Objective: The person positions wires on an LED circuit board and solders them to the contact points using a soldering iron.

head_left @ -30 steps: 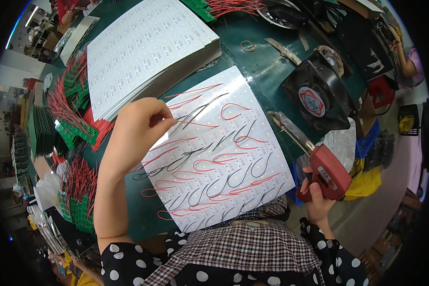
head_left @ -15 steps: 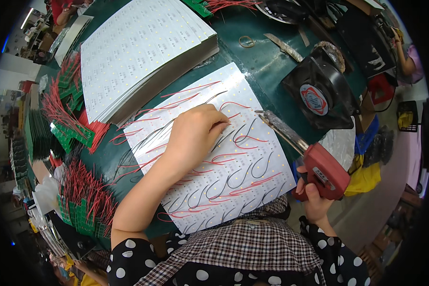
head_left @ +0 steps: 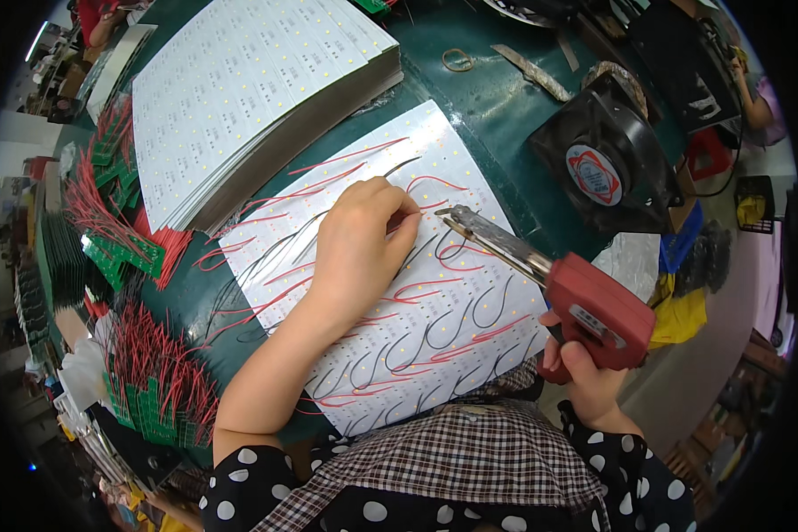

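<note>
With the left hand [head_left: 359, 244] pinching a wire [head_left: 397, 168] flat against the white panel [head_left: 470, 293] mid-frame, the right hand [head_left: 585, 377], clamped on the red soldering gun [head_left: 585, 306], should touch its tip briefly, clear of fingertips.

Round red-white label [head_left: 593, 175] (fan hub, ctr)

Dark green worktop [head_left: 496, 133], bearing white panel [head_left: 434, 310], stacked panels [head_left: 248, 97], black fan [head_left: 603, 168], rubber band [head_left: 457, 60].

L hand [head_left: 359, 239] hides wire ends; soldering gun [head_left: 585, 306] covers R hand's fingers.
</note>
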### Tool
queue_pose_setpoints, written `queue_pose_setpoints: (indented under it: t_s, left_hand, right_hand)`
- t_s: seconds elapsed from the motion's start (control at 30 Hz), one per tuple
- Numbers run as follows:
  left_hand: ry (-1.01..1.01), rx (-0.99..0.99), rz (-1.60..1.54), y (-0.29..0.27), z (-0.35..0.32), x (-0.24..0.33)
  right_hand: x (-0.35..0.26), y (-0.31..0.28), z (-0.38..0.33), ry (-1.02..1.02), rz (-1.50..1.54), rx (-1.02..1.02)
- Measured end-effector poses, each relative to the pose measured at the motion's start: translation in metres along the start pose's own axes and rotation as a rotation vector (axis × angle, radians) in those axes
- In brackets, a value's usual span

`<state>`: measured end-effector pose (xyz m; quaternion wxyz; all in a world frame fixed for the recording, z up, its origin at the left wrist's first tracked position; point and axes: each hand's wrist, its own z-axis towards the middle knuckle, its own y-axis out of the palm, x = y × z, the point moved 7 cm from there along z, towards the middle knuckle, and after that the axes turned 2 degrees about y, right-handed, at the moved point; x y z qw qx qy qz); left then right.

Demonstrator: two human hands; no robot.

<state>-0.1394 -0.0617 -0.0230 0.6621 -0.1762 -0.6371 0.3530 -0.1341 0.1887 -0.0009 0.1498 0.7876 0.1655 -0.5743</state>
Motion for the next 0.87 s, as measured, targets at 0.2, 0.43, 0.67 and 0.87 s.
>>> queue_pose_setpoints:
  t_s: [0.2, 0.43, 0.67, 0.87]
  left_hand:
    - [-0.021, 0.018, -0.018, 0.002, -0.002, 0.001]
    - [-0.043, 0.032, -0.031, 0.002, -0.001, -0.001]
    - [-0.067, 0.033, -0.011, 0.002, 0.001, 0.001]
    - [-0.070, 0.014, -0.006, 0.000, 0.001, 0.003]
  right_hand:
    - [0.008, 0.007, 0.006, 0.141, -0.028, 0.059]
    - [0.010, 0.009, 0.009, 0.106, -0.069, 0.108]
    - [0.017, 0.002, 0.004, 0.019, -0.151, 0.097]
    - [0.015, 0.001, 0.001, 0.064, 0.086, 0.038]
